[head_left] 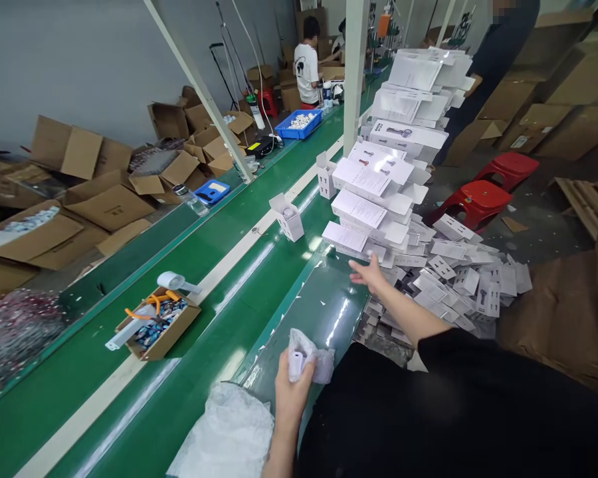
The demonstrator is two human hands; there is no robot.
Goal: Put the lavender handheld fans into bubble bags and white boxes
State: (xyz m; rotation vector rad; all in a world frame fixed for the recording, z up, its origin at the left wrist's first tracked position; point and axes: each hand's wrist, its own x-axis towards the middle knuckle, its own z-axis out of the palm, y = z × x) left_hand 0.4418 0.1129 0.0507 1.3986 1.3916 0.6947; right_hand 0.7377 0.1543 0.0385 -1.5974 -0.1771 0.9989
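My left hand (294, 385) is wrapped round a white device in a clear bubble bag (303, 352), above the glassy sheet at the green bench's near edge. Farther off, my right hand (367, 272) has its fingers spread and holds nothing; it is beside the lowest white boxes of a tall stack (346, 237). An upright open white box (289, 218) with something round in it stands on the bench, and another open box (325, 175) is behind it. White bubble bags (229, 431) lie to the left of my left forearm.
A carton of small packets (172, 335) with orange-handled pliers and white devices is on the bench. A blue tray (299, 125) holds white parts. Loose boxes (468, 272) are piled at right, near red stools (471, 202). One person sits far back; another stands behind the stack.
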